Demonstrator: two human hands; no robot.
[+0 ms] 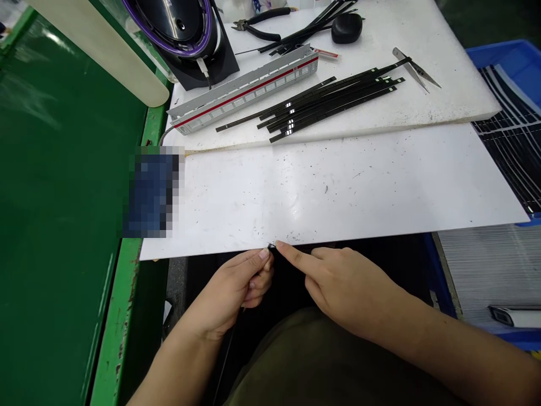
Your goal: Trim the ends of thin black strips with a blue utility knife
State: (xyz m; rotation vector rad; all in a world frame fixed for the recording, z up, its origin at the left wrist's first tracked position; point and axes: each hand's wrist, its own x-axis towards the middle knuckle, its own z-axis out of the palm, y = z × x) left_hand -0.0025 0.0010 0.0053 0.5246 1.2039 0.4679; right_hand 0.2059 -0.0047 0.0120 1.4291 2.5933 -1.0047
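Observation:
My left hand [236,290] is closed in a pinch around a thin black strip [231,338] that runs down toward my lap, its top end [271,246] just at the near edge of the white board [338,186]. My right hand [342,285] is beside it, index finger stretched out and touching the strip's tip, the other fingers curled under. Both hands hover below the board's front edge, over my lap.
A pile of several black strips [321,104] lies on the upper white board, next to a long grey-and-red model train shell [245,90]. Tweezers [416,70], pliers [257,25] and a black case [346,27] lie farther back. A blue tray [507,62] stands right, a green bench [63,197] left.

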